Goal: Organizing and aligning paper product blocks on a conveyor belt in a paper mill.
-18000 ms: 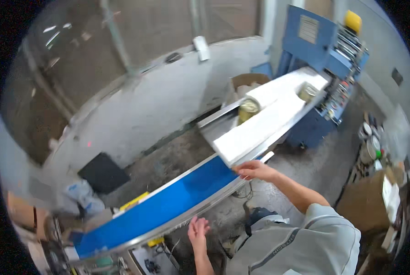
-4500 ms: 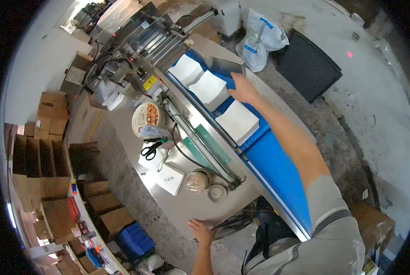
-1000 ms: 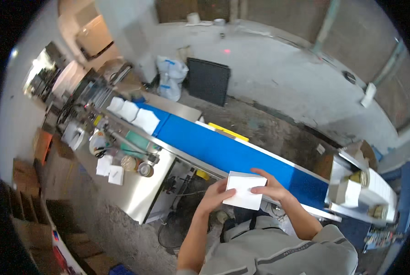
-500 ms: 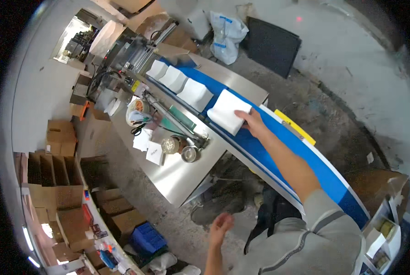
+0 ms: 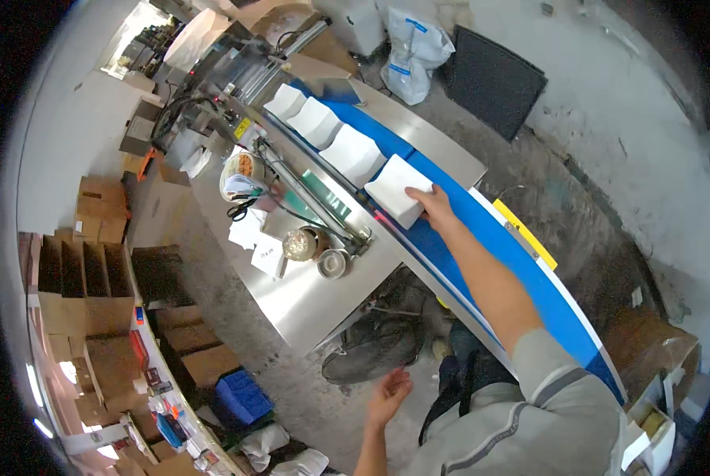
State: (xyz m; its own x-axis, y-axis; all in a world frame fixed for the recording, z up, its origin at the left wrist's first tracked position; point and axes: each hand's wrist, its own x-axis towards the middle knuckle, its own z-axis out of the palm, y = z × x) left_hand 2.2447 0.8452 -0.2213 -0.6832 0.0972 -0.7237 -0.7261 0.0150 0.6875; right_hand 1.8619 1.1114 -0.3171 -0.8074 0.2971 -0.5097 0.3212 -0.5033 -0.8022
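Pack (image 5: pixel 397 193) has slid a bit further up the belt (image 5: pixel 521 274) since half a second ago, right hand (image 5: pixel 435 208) resting flat on its edge. Left hand (image 5: pixel 389 394) hangs loose and open, holding nothing, down low.

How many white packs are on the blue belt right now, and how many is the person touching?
White packs lying free on the blue belt: 3
White pack under the right hand: 1
Total: 4

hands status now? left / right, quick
Left hand: open, empty, hanging low above the floor.
Right hand: fingers on the white packet on the blue belt; grip unclear.
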